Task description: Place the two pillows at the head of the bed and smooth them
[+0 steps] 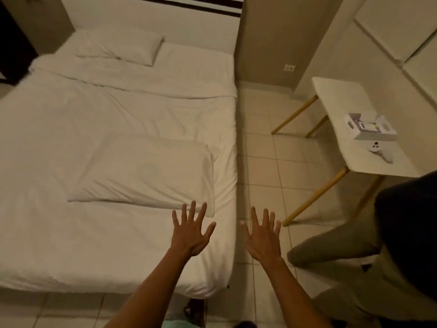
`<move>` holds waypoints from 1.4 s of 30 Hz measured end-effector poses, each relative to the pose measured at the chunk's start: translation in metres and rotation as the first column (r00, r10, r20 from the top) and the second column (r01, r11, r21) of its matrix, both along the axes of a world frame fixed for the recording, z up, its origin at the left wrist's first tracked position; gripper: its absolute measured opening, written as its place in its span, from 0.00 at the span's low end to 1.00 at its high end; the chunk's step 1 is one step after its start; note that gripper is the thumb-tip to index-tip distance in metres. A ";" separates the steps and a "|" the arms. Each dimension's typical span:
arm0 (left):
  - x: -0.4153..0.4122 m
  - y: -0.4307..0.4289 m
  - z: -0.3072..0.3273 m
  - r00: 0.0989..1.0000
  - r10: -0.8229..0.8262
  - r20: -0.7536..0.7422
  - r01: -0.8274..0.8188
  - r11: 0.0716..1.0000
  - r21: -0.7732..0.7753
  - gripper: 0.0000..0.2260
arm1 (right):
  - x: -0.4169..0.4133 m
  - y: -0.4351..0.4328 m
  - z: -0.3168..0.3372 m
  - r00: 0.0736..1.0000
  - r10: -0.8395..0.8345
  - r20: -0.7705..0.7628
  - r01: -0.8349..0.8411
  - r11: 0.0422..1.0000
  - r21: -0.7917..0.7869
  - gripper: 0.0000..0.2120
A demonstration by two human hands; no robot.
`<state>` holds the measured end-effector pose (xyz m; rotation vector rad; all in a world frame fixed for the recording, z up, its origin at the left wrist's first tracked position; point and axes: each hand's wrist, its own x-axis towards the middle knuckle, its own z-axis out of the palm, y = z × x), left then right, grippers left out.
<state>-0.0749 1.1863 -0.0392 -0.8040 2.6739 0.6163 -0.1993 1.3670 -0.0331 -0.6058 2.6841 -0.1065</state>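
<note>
A: Near pillow (146, 171) mid-bed (47, 233), 11 o'clock off left hand (190, 235); far pillow (120, 47) already at head, 11 o'clock.
B: Right hand (262, 237) too — fingers spread, holding nothing. Likely soft, light, floppy; best gripped at both short ends.

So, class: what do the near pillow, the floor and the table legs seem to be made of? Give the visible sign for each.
Near pillow: white woven fabric, matte, probably cotton; it creases and sags softly.
Floor: pale glazed tiles, likely ceramic; a grid of grout lines and a slight sheen.
Table legs: probably light wood; warm tan colour, round and tapered, though grain is too blurred to confirm.
</note>
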 end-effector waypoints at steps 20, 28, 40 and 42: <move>-0.149 0.019 -0.001 0.451 0.891 0.045 -0.888 0.453 -0.078 0.37 | -0.254 -0.202 -0.020 0.408 0.912 0.043 -0.913 0.407 0.040 0.37; -0.168 0.021 0.012 0.298 0.954 0.023 -0.951 0.299 -0.074 0.35 | -0.263 -0.227 -0.010 0.308 0.950 0.049 -0.951 0.309 -0.001 0.37; -0.195 -0.013 -0.014 0.130 0.991 0.038 -0.988 0.133 -0.077 0.37 | -0.299 -0.309 -0.010 0.234 0.967 0.100 -0.968 0.241 -0.071 0.37; -0.211 -0.034 -0.016 0.083 0.995 0.062 -0.994 0.087 -0.071 0.33 | -0.309 -0.339 -0.012 0.170 0.980 0.102 -0.983 0.176 -0.058 0.37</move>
